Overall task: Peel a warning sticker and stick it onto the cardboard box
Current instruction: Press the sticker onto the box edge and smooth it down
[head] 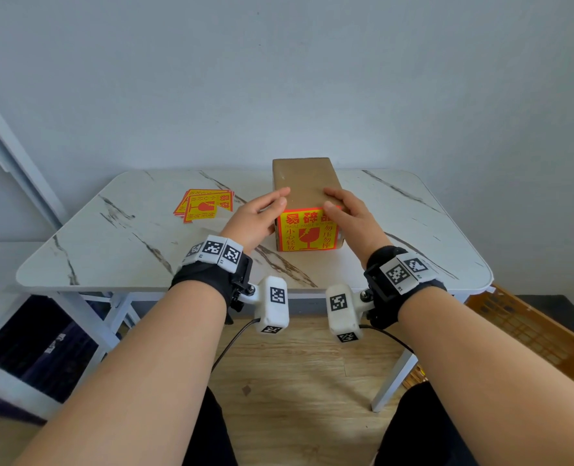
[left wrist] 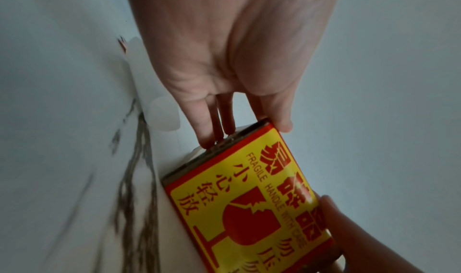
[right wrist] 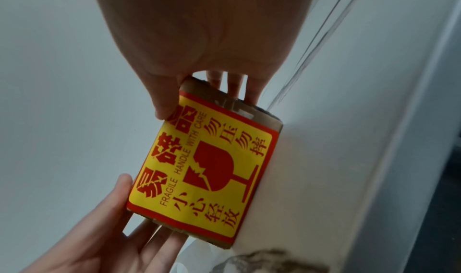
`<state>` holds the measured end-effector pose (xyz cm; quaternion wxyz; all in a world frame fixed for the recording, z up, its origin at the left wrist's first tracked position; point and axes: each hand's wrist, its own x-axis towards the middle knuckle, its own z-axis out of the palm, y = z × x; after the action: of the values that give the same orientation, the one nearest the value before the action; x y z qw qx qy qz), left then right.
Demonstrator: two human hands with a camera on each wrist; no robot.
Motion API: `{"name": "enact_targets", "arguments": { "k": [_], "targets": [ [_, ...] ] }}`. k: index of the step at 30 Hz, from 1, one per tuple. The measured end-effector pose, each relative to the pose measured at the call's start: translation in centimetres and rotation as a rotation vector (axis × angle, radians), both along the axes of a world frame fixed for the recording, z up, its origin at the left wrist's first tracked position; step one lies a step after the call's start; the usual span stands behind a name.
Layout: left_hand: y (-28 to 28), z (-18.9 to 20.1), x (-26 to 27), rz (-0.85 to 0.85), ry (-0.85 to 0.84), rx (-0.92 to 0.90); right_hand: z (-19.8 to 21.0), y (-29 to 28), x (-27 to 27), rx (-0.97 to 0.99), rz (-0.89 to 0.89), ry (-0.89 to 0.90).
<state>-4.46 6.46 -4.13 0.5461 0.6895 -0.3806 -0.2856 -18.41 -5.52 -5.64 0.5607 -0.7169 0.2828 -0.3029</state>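
A brown cardboard box [head: 304, 181] stands on the marble-pattern table [head: 127, 250], its long side running away from me. A yellow and red fragile warning sticker [head: 307, 232] covers its near face, seen close up in the wrist views [left wrist: 249, 208] [right wrist: 204, 169]. My left hand [head: 272, 205] lies against the box's left side with straight fingers [left wrist: 207, 127], thumb at the top edge. My right hand [head: 341, 206] rests over the top right corner, its thumb [right wrist: 162, 107] on the sticker's upper edge and its fingers [right wrist: 232, 88] down the right side.
A fanned stack of the same stickers [head: 204, 205] lies on the table left of the box. A white peeled backing sheet [left wrist: 163, 117] lies beside my left hand. A white frame [head: 16, 163] stands at the left, and a yellow crate [head: 527, 327] sits on the floor at the right.
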Motion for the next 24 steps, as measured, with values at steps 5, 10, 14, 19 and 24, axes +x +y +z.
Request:
{"name": "enact_targets", "arguments": {
  "k": [5,10,14,19,24],
  "targets": [
    [0.2,-0.1,0.0,-0.035,-0.116,0.095,0.2,-0.5,-0.4,0.016,-0.017,0.019],
    [0.1,-0.4,0.1,0.017,-0.045,0.092,1.4,0.0,-0.4,0.096,-0.072,0.017],
    [-0.3,1.0,0.0,0.195,0.027,-0.026,2.6,-0.4,-0.6,0.151,-0.150,-0.020],
    [-0.6,3.0,-0.3,0.324,0.030,-0.091,3.5,-0.3,-0.1,0.124,-0.138,-0.126],
    [-0.5,4.6,-0.3,0.227,0.032,-0.173,4.6,-0.7,0.4,0.053,-0.273,-0.120]
  ]
}}
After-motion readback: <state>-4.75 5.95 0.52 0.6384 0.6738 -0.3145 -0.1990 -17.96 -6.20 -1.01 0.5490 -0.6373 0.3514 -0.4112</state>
